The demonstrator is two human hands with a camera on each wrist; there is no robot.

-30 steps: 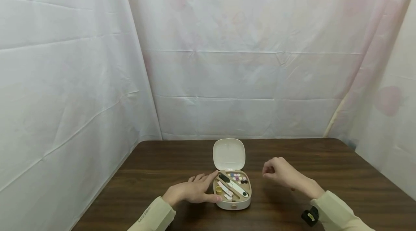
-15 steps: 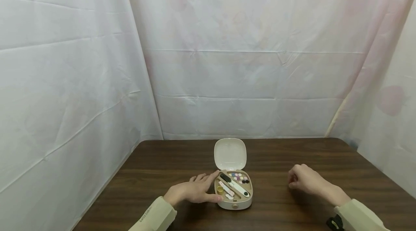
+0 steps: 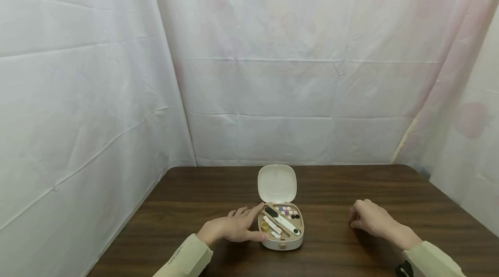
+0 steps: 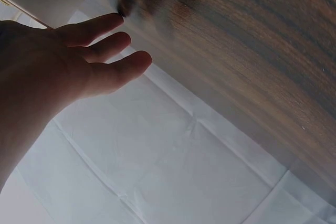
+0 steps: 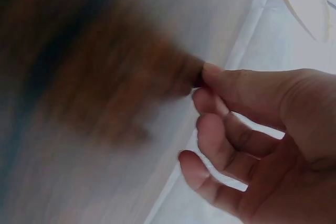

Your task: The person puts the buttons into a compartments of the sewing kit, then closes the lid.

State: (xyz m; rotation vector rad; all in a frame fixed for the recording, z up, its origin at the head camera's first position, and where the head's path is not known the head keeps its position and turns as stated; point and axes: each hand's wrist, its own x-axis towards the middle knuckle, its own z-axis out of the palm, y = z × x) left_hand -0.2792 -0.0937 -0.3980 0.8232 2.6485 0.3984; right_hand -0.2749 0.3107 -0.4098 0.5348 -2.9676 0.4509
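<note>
A white sewing box (image 3: 282, 244) stands on the table with its lid (image 3: 277, 183) raised. Its beige tray holds several colored buttons (image 3: 286, 212), a long white tool (image 3: 289, 226) with a black end, a small printed white strip (image 3: 272, 225) and a gold ring-like piece (image 3: 265, 226). My left hand (image 3: 234, 226) lies spread, its thumb and index finger at the box's left rim. Off to the right, my right hand (image 3: 373, 219) curls down to the tabletop, thumb and index fingertips pinched together. A dark brown bit, apparently a button (image 5: 198, 78), shows at those fingertips, mostly hidden.
The dark wood table (image 3: 218, 190) runs back to a pale cloth curtain (image 3: 257, 86), with more cloth at both sides. A black wrist device (image 3: 404, 268) sits by my right sleeve (image 3: 430, 257).
My right hand has moved right, away from the box, then slightly lower to the tabletop, where a small brown spot showed earlier. My left hand has stayed at the box's rim.
</note>
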